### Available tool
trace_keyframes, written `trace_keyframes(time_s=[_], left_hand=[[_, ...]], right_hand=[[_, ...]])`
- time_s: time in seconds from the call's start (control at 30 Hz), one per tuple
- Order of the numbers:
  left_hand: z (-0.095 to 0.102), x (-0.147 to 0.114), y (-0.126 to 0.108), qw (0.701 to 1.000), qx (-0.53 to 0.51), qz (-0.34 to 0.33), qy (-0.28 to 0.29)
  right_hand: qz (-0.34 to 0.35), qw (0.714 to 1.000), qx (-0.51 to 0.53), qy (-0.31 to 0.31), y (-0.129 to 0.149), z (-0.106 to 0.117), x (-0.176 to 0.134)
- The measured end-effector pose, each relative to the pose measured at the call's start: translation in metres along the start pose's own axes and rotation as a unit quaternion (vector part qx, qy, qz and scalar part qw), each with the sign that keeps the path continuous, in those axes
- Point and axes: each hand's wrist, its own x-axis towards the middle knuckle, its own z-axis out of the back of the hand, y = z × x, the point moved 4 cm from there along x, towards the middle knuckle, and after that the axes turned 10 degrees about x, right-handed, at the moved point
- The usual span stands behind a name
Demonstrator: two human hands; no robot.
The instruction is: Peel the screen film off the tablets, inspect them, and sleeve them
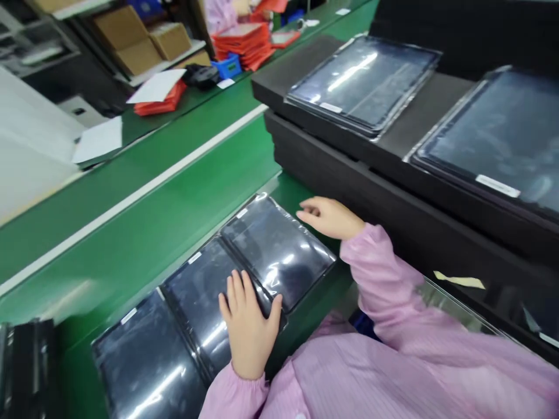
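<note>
Three dark flat screen panels in clear plastic bags lie side by side on the green work surface. My left hand [251, 326] rests with fingers spread on the middle panel [198, 297], near its border with the right panel [277, 247]. The left panel [146, 355] runs down toward the bottom edge of the view. Each carries a small white label along its far edge. My right hand [331, 217] hovers beside the right panel's far right corner, its fingers loosely curled, a gap at the thumb and nothing seen in them.
On the right, stacked black foam trays [314, 139] bear more bagged panels [362, 81]. A yellowish strip [459, 280] lies near my right forearm. Black items [30, 366] stand at lower left. Beyond the belt [209, 160] are red stacks [244, 45], a blue basket [227, 66] and another person's sleeve [220, 14].
</note>
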Motion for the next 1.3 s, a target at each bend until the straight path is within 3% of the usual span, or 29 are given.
trace_keyframes(time_s=[0.1,0.2,0.3,0.37,0.53,0.63,0.73,0.83,0.93,1.0,1.07,1.2,1.3], left_hand=[[-0.002,0.002,-0.002,1.0,0.003,0.011,-0.006],[-0.001,0.005,-0.005,1.0,0.0,0.025,0.0],[-0.001,0.007,-0.007,0.999,-0.016,0.047,0.014],[-0.002,0.009,-0.009,0.997,-0.039,0.061,0.018],[-0.001,0.014,-0.005,0.987,-0.118,0.101,0.035],[0.012,-0.001,0.031,0.979,-0.115,0.169,0.012],[0.032,-0.046,0.102,0.955,-0.019,0.293,-0.046],[0.041,-0.11,0.176,0.902,0.024,0.431,-0.031],[0.034,-0.16,0.213,0.856,-0.078,0.506,0.073],[0.03,-0.177,0.215,0.821,-0.151,0.527,0.156],[0.03,-0.181,0.208,0.801,-0.185,0.532,0.204],[0.032,-0.178,0.197,0.801,-0.208,0.519,0.215],[0.028,-0.183,0.195,0.812,-0.232,0.502,0.184]], right_hand=[[0.004,0.998,-0.058,0.035,-0.011,-0.019,-0.021],[0.01,0.996,-0.083,0.016,-0.012,-0.032,-0.027],[-0.001,0.997,-0.073,-0.017,-0.007,-0.03,-0.027],[-0.007,0.999,-0.022,-0.029,0.002,-0.021,-0.026],[-0.025,0.981,0.174,0.079,0.049,0.004,-0.034],[-0.056,0.974,0.217,0.037,0.07,0.025,-0.045],[-0.084,0.961,0.263,-0.012,0.076,0.029,-0.054],[-0.136,0.933,0.334,0.006,0.071,-0.001,-0.059],[-0.169,0.908,0.379,0.062,0.065,-0.053,-0.064],[-0.176,0.893,0.404,0.095,0.064,-0.085,-0.068],[-0.173,0.881,0.426,0.116,0.064,-0.108,-0.072],[-0.159,0.88,0.424,0.141,0.064,-0.132,-0.078],[-0.116,0.908,0.375,0.148,0.061,-0.136,-0.079]])
